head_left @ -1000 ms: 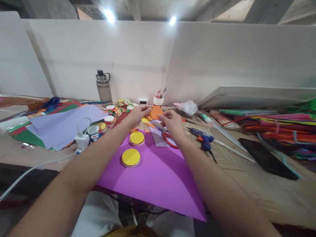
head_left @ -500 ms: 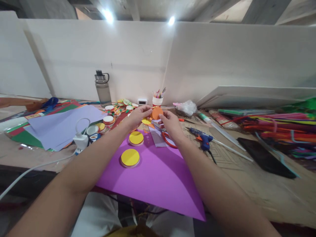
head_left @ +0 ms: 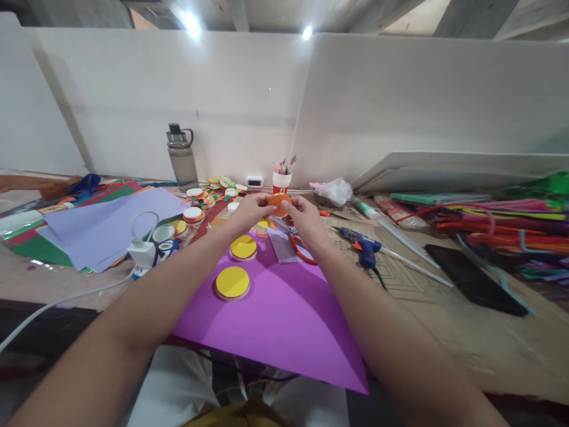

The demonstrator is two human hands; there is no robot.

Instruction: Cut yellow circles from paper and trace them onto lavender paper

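Observation:
Between my two hands, an orange disc (head_left: 280, 205) is held up over the far part of the purple sheet (head_left: 284, 320). My left hand (head_left: 256, 210) pinches its left edge. On the opposite edge, the fingers of my right hand (head_left: 304, 217) are closed on it too. Two round pieces with yellow tops, a nearer one (head_left: 232, 282) and a farther one (head_left: 243, 247), lie on the sheet below my left forearm. Red-handled scissors (head_left: 303, 249) rest under my right wrist on pale lilac paper (head_left: 282, 244), their blades partly hidden.
A blue glue gun (head_left: 362, 246) and a black phone-like slab (head_left: 475, 279) lie to the right. Coloured pipe cleaners (head_left: 502, 225) are heaped beyond. At the back stand a water bottle (head_left: 182, 157) and a cup of pencils (head_left: 281, 180). A white charger (head_left: 142, 254) is left.
My left hand has closed in on the orange disc, its thumb now at the disc's edge. The disc looks tilted flatter. The view has shifted slightly.

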